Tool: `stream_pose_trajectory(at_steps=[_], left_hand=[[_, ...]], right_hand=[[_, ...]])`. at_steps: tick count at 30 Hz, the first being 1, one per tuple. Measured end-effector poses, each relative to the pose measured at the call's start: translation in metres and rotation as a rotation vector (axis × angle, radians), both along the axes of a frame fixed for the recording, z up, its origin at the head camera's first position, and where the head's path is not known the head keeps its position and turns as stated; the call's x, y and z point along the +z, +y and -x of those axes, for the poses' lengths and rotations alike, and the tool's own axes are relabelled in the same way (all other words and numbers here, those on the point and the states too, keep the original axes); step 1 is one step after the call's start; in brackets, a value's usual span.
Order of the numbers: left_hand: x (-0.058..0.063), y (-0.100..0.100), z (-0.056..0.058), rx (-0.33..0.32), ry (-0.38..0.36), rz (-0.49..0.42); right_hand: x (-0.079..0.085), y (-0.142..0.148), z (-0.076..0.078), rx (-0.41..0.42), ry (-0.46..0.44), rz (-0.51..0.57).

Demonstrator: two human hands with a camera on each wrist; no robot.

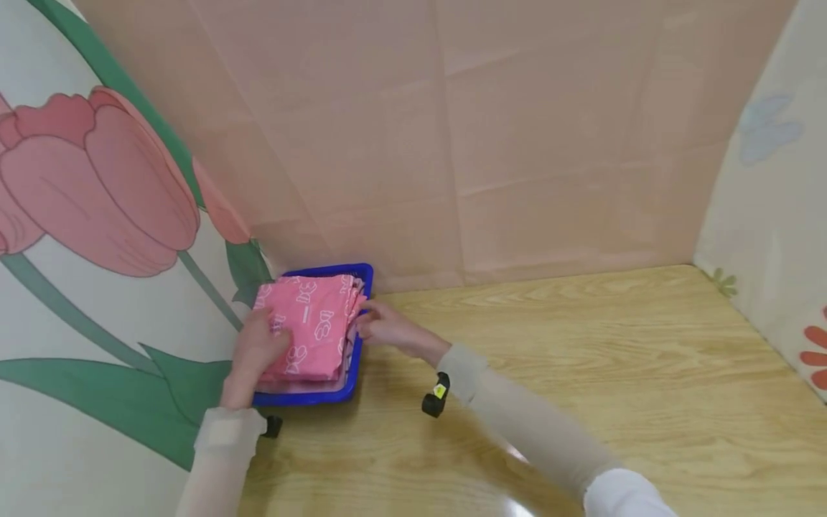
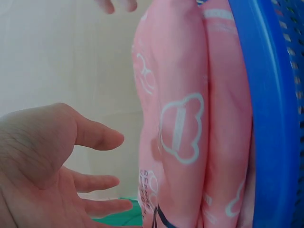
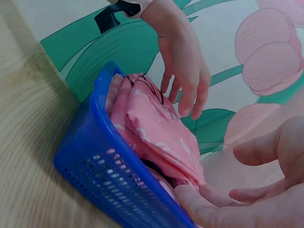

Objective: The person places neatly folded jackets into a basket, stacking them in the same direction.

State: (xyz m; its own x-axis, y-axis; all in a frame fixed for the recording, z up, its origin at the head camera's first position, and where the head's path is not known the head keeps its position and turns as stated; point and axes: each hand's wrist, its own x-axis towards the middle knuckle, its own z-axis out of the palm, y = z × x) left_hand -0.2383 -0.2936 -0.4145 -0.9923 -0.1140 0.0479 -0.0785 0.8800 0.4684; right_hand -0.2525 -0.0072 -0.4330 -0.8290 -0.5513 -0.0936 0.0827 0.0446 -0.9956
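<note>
A folded pink printed cloth (image 1: 306,323) with white bear-like outlines lies on top of other folded fabric in a blue plastic basket (image 1: 352,384). My left hand (image 1: 261,345) is at the left side of the cloth, its thumb and fingers spread apart in the left wrist view. On the opposite side, my right hand (image 1: 390,327) is at the basket's right rim, with a fingertip (image 3: 190,199) right at the cloth's edge and the thumb standing away. Dark cord-like lines (image 3: 154,88) show on the cloth.
The basket stands on a wood-grain surface (image 1: 581,373), in the corner between a tulip-painted wall (image 1: 207,316) at left and a pinkish-brown sheet (image 1: 517,179) behind. Another patterned wall (image 1: 769,237) rises at right. Each wrist carries a black device (image 1: 436,398).
</note>
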Motion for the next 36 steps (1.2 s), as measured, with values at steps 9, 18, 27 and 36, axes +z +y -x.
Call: stream_pose_trajectory(at_steps=[9, 18, 27, 36], left_hand=[[0.003, 0.029, 0.003, -0.085, 0.031, 0.028], [0.002, 0.061, 0.004, -0.108, 0.04, 0.065], [0.001, 0.088, 0.006, -0.158, 0.096, 0.023], [0.003, 0.114, 0.002, -0.22, 0.213, -0.003]], right_hand=[[0.003, 0.041, -0.002, -0.087, 0.042, -0.053], [-0.003, 0.08, -0.009, -0.061, 0.071, -0.045], [-0.011, 0.118, -0.017, -0.127, 0.226, -0.161], [-0.015, 0.162, -0.017, -0.207, 0.377, -0.25]])
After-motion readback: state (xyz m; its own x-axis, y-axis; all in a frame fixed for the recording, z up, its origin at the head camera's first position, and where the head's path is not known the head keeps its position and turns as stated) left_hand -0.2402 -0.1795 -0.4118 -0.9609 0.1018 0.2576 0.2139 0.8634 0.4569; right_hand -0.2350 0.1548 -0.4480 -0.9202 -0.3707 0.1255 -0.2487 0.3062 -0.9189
